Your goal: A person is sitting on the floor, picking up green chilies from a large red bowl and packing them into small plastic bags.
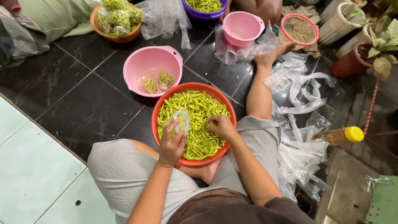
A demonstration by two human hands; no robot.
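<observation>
A round orange basket (159,108) full of small green chillies (199,108) rests on the floor between my legs. My left hand (171,145) holds a small clear plastic bag (181,121) with a few chillies inside, over the basket's near left part. My right hand (222,126) rests on the chilli pile at the basket's right, fingers bent down among the chillies. A pink bowl (152,62) behind the basket holds two filled little bags.
Loose clear plastic bags (298,145) lie at my right beside my outstretched leg. Farther back stand a smaller pink bowl (241,27), a purple bowl of chillies (204,15), an orange bowl of packed bags (116,20) and a small woven basket (299,30). A yellow-capped bottle (340,135) lies right.
</observation>
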